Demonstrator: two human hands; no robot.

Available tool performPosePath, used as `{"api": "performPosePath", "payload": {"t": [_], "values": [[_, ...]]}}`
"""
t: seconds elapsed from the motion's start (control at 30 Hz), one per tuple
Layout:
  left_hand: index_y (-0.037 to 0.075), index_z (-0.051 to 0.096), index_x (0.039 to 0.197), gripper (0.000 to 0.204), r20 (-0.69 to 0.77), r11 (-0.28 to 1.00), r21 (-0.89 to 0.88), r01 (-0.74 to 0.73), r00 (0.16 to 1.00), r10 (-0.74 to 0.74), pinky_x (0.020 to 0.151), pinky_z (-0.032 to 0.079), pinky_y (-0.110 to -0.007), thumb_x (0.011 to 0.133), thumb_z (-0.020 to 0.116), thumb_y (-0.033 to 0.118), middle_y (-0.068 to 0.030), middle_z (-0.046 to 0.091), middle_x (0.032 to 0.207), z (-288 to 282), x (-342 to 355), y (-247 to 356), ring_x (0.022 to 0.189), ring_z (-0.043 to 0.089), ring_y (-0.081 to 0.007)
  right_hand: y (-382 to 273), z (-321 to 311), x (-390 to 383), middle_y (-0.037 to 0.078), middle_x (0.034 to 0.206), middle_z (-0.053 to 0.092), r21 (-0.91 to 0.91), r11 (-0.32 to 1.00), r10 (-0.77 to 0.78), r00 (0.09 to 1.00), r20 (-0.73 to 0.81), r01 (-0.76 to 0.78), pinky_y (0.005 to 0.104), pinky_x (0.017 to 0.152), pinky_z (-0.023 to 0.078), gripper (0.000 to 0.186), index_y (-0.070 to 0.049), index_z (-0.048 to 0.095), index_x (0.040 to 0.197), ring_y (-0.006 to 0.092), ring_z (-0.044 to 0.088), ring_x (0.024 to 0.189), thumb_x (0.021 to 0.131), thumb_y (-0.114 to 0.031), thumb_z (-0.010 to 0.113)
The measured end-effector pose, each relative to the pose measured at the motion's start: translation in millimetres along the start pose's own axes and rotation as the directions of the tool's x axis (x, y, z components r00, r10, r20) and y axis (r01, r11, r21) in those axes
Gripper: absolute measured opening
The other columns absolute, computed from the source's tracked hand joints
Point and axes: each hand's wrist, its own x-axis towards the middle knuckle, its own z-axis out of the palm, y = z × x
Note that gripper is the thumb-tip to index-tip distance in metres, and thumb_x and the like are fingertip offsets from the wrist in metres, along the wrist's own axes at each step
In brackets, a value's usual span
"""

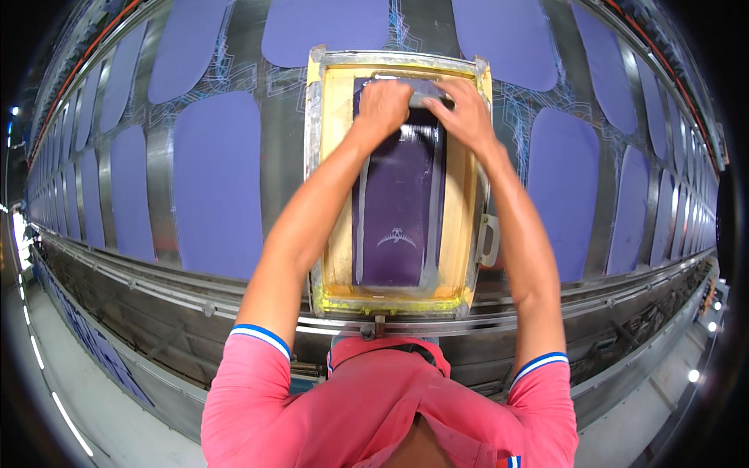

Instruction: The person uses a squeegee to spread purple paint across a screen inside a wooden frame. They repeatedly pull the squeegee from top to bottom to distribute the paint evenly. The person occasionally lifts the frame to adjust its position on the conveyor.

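Note:
A screen-printing frame [314, 171] with yellow inner edges lies on the long table in front of me. Its mesh [398, 199] is dark purple, with a small pale emblem near the close end. Across the far end of the mesh is a squeegee [425, 92], mostly hidden under my hands. My left hand [385, 108] is closed over its left part. On its right part rests my right hand [466, 115], fingers bent round it, thumb toward the middle. Dark wet ink shows just below the squeegee.
Rows of purple rounded panels [217, 183] lie on the metal table [281, 140] to both sides and beyond. A pale handle [488, 240] sticks out from the frame's right side. A metal rail [234, 300] runs along the table's near edge, close to my body.

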Motion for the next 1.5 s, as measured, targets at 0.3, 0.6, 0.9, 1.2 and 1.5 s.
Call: {"api": "performPosePath", "payload": {"t": [0.3,0.6,0.9,1.2,1.5], "values": [[0.012,0.077,0.107,0.039,0.222,0.996,0.080,0.037,0.974,-0.054,0.079,0.057,-0.046,0.070,0.063,0.009,-0.0202,0.073,0.090,-25.1,88.1,-34.4,0.090,0.071,-0.0375,37.9,38.7,116.5,0.022,0.089,0.072,-0.332,0.943,0.156,0.832,0.533,0.036,0.0496,0.077,0.056,0.024,-0.005,0.074,0.090,0.0418,0.069,0.088,0.070,-0.014,0.064],[0.014,0.077,0.090,0.027,0.175,0.999,-0.029,0.040,0.984,-0.034,0.067,0.056,-0.048,0.067,0.063,0.005,-0.0179,0.070,0.076,-21.3,-114.9,42.8,0.073,0.069,-0.0378,-55.8,21.3,-78.6,0.019,0.081,0.071,-0.242,0.966,0.045,0.858,0.512,0.094,0.0476,0.077,0.056,0.015,-0.002,0.072,0.080,0.0380,0.070,0.079,0.068,-0.007,0.064],[0.005,0.067,0.076,0.014,0.331,0.967,-0.205,0.153,0.940,-0.078,0.065,0.055,-0.047,0.064,0.066,0.001,-0.0161,0.068,0.078,-43.0,-333.3,154.1,0.076,0.069,-0.0351,-172.9,-19.4,-297.9,0.015,0.089,0.064,-0.094,0.995,0.080,0.784,0.615,-0.028,0.0585,0.102,0.043,0.019,-0.002,0.070,0.088,0.0316,0.064,0.094,0.071,-0.006,0.063],[0.011,0.076,0.082,0.019,0.259,0.996,-0.045,0.078,0.964,-0.064,0.071,0.057,-0.049,0.066,0.066,0.008,-0.0217,0.070,0.077,-29.2,-140.8,56.4,0.076,0.071,-0.0385,-78.7,6.6,-101.9,0.022,0.080,0.071,-0.181,0.982,0.140,0.815,0.562,-0.044,0.0487,0.074,0.056,0.016,-0.004,0.073,0.079,0.0394,0.071,0.078,0.068,-0.008,0.062],[0.016,0.078,0.104,0.037,0.219,0.995,0.100,0.018,0.975,-0.040,0.078,0.056,-0.048,0.071,0.061,0.011,-0.0203,0.072,0.088,-22.9,80.4,-34.6,0.087,0.071,-0.0372,37.2,35.2,109.5,0.022,0.088,0.072,-0.314,0.949,0.183,0.804,0.565,0.005,0.0495,0.078,0.057,0.022,-0.005,0.073,0.086,0.0417,0.070,0.086,0.071,-0.014,0.061]]}}
